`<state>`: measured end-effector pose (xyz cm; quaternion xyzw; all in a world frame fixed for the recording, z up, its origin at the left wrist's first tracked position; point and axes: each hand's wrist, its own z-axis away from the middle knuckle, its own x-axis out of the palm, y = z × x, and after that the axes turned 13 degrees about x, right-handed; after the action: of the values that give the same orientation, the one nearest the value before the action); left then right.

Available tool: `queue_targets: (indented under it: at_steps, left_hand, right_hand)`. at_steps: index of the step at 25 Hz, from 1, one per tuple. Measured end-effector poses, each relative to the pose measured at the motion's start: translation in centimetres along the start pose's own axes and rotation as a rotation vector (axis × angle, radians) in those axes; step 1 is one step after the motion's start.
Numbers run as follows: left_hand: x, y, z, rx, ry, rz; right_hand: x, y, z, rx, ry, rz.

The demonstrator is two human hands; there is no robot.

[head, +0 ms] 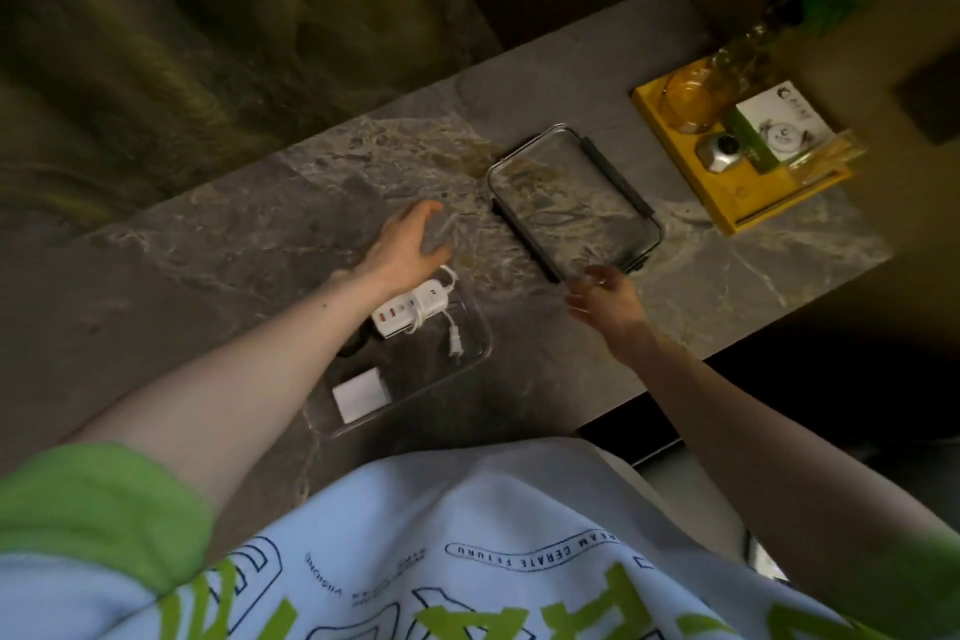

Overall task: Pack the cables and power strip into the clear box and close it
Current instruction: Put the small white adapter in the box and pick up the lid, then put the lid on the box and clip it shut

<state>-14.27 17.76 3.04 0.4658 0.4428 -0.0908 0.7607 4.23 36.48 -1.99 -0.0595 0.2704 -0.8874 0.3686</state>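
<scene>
The clear box (475,346) lies open on the marble counter in front of me. Inside it are a white power strip (410,309) with its white cable and plug (453,339), a white square adapter (361,395), and a dark cable mostly hidden under my left forearm. My left hand (410,244) hovers over the box's far end, fingers spread, holding nothing. The clear lid (574,203) with dark side clips lies flat to the right of the box. My right hand (605,294) is at the lid's near corner, fingers curled at its edge; the grip is blurred.
A yellow tray (737,203) at the far right holds a glass cup (685,101), a white card box (784,125) and a small silver item (722,153). The counter's front edge drops off to the right of my right arm.
</scene>
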Motion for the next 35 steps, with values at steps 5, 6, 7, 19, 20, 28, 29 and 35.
queue_targets:
  at_steps: [5,6,7,19,20,28,29,35]
  left_hand:
    - [2.5,2.7,-9.1,-0.057,-0.074,0.033]
    - [3.1,2.8,-10.9,-0.074,-0.088,0.033]
    - [3.8,2.7,-12.4,-0.087,-0.103,0.028]
    - [8.8,1.3,-21.2,-0.172,-0.150,-0.049]
    - [8.8,1.3,-21.3,-0.179,-0.148,-0.049]
    - [7.4,1.5,-20.3,-0.284,-0.146,0.010]
    - [7.3,1.4,-19.7,-0.289,-0.142,0.005]
    - [5.2,2.6,-16.7,-0.304,-0.024,0.087]
  right_hand:
    - [-4.7,-2.0,-2.0,0.059,0.190,-0.054]
    - [-5.4,-2.2,-2.5,0.080,0.196,-0.082]
    - [-5.9,-2.4,-2.7,0.097,0.190,-0.111]
    - [-7.6,-1.8,-5.4,0.262,0.088,-0.271]
    - [-7.6,-1.8,-5.4,0.265,0.070,-0.281]
    - [-7.9,-2.7,-5.5,0.242,0.048,-0.189]
    - [-8.0,-2.7,-5.4,0.233,0.054,-0.163]
    - [-8.1,-3.1,-4.2,0.163,0.057,-0.101]
